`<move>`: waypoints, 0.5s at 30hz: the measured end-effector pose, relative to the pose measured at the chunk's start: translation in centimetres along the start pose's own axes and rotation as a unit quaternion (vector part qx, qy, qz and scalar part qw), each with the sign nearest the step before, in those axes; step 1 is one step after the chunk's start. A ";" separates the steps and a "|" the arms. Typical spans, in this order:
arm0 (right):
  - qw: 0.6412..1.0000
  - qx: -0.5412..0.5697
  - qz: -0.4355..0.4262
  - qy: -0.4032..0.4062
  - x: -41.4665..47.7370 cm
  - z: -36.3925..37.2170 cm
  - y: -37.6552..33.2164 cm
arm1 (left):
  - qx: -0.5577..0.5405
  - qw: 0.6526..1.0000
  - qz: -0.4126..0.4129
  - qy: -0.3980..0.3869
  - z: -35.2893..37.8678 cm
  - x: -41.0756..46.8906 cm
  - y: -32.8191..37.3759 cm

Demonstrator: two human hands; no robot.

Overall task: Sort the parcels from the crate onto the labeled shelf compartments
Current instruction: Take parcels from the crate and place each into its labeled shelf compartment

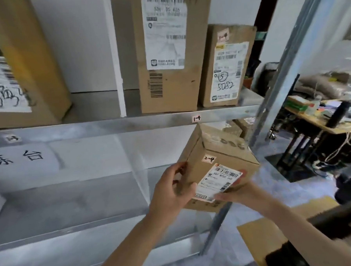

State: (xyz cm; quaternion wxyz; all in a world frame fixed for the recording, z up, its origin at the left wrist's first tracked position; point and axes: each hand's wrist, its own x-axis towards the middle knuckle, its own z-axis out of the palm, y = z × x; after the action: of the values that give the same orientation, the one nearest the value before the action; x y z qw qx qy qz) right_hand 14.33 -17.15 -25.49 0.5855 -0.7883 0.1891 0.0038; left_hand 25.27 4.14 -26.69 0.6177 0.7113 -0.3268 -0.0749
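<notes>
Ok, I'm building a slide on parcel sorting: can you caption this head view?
Left hand and right hand hold a cardboard parcel in front of the metal shelf, just below its 1-4 tag.

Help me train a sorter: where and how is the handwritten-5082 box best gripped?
Probably grip the 5082 box by its top and free right side, coming from the front-right: its left side stands close against the taller box, leaving little room there.

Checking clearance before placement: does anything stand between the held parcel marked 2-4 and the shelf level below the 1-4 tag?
Nothing visible blocks the front. The parcel, gripped by the left hand and right hand, is at the open shelf level. Another cardboard box sits behind it on the right, possibly limiting depth there.
</notes>
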 end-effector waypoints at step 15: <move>0.996 -0.081 0.021 0.005 12.3 3.7 3.9 | 0.079 0.985 -0.140 0.062 0.6 3.6 -9.5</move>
State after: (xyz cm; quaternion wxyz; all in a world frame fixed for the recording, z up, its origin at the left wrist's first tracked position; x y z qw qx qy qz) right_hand 25.37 -18.27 -33.00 0.5187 -0.8289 0.2076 0.0277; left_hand 31.33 1.87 -34.56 0.5618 0.8001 -0.1897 -0.0901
